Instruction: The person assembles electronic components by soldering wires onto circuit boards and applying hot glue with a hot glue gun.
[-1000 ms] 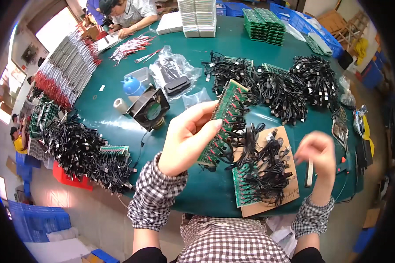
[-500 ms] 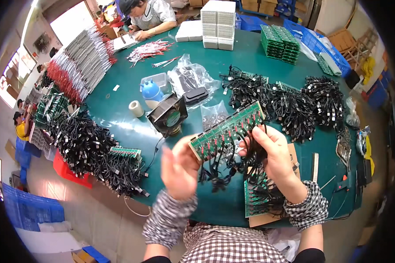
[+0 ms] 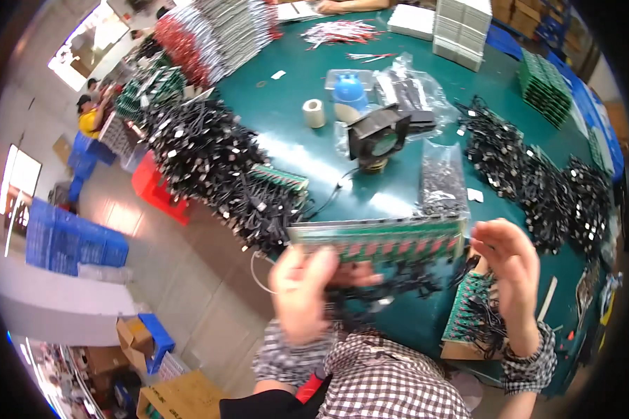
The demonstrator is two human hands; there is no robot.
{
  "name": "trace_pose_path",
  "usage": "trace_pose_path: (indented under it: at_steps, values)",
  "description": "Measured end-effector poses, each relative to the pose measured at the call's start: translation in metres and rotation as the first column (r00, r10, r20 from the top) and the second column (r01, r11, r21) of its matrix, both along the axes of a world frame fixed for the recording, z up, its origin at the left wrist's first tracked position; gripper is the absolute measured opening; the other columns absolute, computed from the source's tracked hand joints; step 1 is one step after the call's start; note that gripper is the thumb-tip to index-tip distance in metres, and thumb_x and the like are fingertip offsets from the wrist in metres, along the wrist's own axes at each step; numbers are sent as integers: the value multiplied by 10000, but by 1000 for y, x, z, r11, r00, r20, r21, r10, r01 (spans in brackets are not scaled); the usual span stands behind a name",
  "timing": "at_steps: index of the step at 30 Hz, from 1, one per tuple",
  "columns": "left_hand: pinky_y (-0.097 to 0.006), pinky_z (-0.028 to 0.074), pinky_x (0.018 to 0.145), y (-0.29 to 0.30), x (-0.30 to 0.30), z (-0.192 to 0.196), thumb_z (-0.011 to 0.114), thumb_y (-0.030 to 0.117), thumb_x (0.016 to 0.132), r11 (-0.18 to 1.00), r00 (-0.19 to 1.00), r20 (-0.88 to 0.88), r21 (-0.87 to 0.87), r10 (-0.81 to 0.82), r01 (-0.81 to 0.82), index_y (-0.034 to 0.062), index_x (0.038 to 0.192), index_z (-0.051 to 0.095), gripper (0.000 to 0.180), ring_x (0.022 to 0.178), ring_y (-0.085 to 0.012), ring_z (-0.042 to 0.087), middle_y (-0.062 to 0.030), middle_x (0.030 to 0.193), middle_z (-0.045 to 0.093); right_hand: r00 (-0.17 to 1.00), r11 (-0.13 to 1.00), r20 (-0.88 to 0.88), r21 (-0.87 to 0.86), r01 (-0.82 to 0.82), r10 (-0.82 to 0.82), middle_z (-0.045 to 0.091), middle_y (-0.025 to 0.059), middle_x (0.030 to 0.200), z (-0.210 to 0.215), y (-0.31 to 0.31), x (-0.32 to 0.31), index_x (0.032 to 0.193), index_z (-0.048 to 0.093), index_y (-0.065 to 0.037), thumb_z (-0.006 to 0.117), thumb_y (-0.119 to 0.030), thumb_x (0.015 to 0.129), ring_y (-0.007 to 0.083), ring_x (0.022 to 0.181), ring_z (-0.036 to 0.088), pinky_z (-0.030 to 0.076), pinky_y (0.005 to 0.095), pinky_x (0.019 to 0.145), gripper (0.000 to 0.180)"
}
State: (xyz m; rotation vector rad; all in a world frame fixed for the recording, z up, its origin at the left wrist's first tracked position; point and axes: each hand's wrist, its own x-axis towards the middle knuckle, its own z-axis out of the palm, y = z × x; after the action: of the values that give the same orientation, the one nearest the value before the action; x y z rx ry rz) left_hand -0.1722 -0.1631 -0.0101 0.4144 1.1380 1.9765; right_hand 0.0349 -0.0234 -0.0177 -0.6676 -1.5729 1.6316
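A long green circuit board (image 3: 391, 239) with a row of red wire joints is held up over the near table edge, smeared by motion. Black cables (image 3: 416, 279) dangle from its lower side. My left hand (image 3: 302, 290) grips the board's left end, thumb in front and fingers beneath. By the right end is my right hand (image 3: 514, 265), fingers apart and nothing in them; whether a fingertip touches the board I cannot tell. Below that hand another wired green board (image 3: 466, 307) lies on a piece of cardboard (image 3: 461, 350).
A heap of cabled boards (image 3: 210, 153) lines the table's left edge; further cable bundles (image 3: 531, 188) lie at the right. Mid-table stand a small black fan (image 3: 379, 136), a tape roll (image 3: 314, 113), a blue-topped bottle (image 3: 349, 94) and a bag of small parts (image 3: 442, 178). A co-worker's arm (image 3: 353, 5) rests at the back.
My view has turned left. The board has swung level, and my right hand has let go of its cables and opened. My left hand has closed on its left end.
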Motion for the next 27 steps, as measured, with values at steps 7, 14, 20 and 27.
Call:
trace_pose_path:
  at_steps: [7, 14, 20, 27]
  values:
    - [-235, 492, 508, -74, -118, 53, 466, 216, 880, 927, 898, -345, -153, 274, -342, 2, 932, 528, 229, 603, -116, 573, -87, 769, 599, 990, 980, 47, -138, 141, -135, 589, 104, 914, -6, 24, 39, 1073, 484, 30, 444, -304, 891, 164, 796, 604, 510, 282, 704, 383]
    - [-230, 477, 553, -12, -253, -33, 555, 234, 849, 890, 923, -360, -454, -136, -46, -9, 881, 551, 246, 595, -120, 592, -80, 730, 615, 970, 958, 151, -191, 216, -188, 599, 86, 855, -35, 20, 68, 1064, 495, 27, 434, -257, 907, 140, 730, 601, 510, 249, 651, 330]
    - [-363, 439, 790, 32, -191, -42, 539, 410, 827, 582, -156, -919, -92, -363, -808, 18, 1135, 502, 500, 928, -272, 567, -153, 990, 590, 816, 875, 359, 3, 484, -452, 600, 78, 856, -53, -10, 114, 1068, 518, 11, 479, -174, 891, 128, 731, 594, 488, 235, 675, 259]
    - [-557, 177, 993, 17, -141, -67, 608, 348, 771, 671, -226, -698, -467, -680, -577, 154, 1221, 470, 508, 1215, -304, 360, -87, 1215, 491, 547, 690, 543, 718, 92, -638, 572, 108, 1042, -56, -31, 114, 1073, 545, -23, 679, -174, 693, 265, 1019, 520, 357, 394, 916, 430]
